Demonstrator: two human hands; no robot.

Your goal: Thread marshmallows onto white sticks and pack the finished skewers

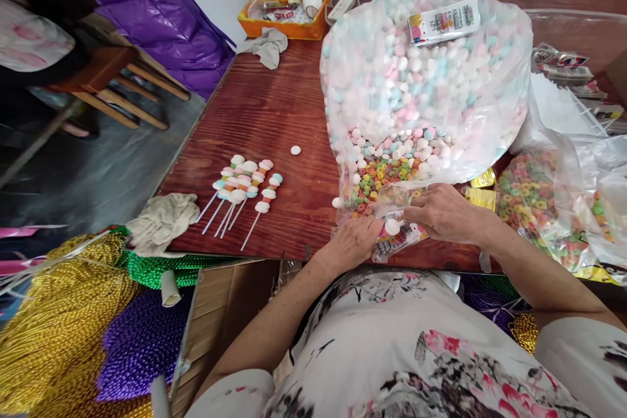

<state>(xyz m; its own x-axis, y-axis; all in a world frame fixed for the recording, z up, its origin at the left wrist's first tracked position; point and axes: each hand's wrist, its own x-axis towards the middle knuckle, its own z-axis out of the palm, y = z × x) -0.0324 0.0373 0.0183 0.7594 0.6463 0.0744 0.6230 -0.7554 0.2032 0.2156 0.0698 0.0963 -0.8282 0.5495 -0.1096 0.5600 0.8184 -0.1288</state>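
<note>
My left hand (353, 243) rests at the table's front edge, fingers curled, pinching a white marshmallow (392, 227) against a small printed packet (399, 240). Just to the right, my right hand (443, 212) lies with fingers closed on the clear plastic at the mouth of the big bag. That big clear bag (421, 78) holds pastel marshmallows, with coloured cereal rings (379, 179) spilling at its opening. To the left, several finished marshmallow skewers (242, 192) lie side by side on the wooden table (274, 111).
A second bag of cereal rings (543, 209) sits at the right. A loose marshmallow (296, 150) lies mid-table, a crumpled cloth (164, 222) at the front left corner, an orange tray (281, 16) at the back. Gold, green and purple bead strands (73, 326) pile below left.
</note>
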